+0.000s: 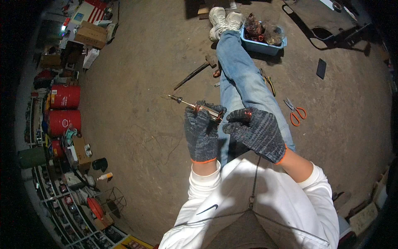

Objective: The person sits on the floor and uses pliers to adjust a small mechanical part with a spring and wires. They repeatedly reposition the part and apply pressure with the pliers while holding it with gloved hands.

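My left hand [202,133], in a grey knitted glove, is closed round a motor armature [209,113] with copper windings. Its thin shaft sticks out to the far left and carries a dark ringed part. Close beside it on the right, my right hand [257,128], gloved alike, has its fingers curled. A small reddish copper-coloured piece [248,114] shows at those fingers; most of it is hidden. Both hands are above my outstretched legs in jeans [242,70].
A hammer [194,75] lies left of my legs. On the right are pliers [270,85], orange-handled scissors [299,115] and a black phone [321,69]. By my shoes stands a blue tub [265,49] of copper scrap. Red drums [65,122] and loaded shelves line the left.
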A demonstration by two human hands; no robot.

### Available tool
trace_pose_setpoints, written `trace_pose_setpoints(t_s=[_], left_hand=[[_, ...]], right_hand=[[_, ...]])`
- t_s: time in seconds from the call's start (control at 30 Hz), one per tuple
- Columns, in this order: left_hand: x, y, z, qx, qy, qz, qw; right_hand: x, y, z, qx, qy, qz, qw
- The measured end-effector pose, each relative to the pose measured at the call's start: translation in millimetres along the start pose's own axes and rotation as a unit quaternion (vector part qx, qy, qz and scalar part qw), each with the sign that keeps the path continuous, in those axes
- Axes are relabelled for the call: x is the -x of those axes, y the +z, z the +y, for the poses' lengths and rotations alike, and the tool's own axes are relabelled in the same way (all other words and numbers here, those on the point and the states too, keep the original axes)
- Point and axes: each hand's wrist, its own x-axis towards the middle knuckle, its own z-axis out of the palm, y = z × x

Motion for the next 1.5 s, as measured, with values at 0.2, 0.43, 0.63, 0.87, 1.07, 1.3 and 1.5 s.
trace_pose_setpoints(t_s=[0.2, 0.43, 0.63, 0.87, 1.07, 1.3, 1.5], left_hand=[[-1, -2, 1, -0.037, 0.018, -0.031, 0.999], [1, -3, 5, -0.117, 0.021, -0.028, 0.993], [3, 0, 7, -0.085, 0.006, -0.037, 0.996], [2, -3, 8, -0.060, 0.017, -0.054, 0.997], [11, 1, 12, -0.165, 0.036, -0.037, 0.985], [15, 6, 15, -0.059, -0.020, -0.052, 0.997], [23, 10, 20, -0.074, -0.022, -0.082, 0.994]], right_hand=[[-4, 6, 4, 0.053, -0.139, -0.014, 0.989], [-6, -3, 2, 0.050, -0.070, -0.017, 0.996], [-9, -11, 11, -0.017, -0.113, -0.110, 0.987], [-9, -3, 15, -0.113, -0.154, -0.170, 0.967], [-3, -8, 6, -0.160, -0.045, -0.171, 0.971], [7, -5, -1, -0.056, -0.128, -0.122, 0.983], [10, -9, -9, -0.074, -0.059, -0.128, 0.987]])
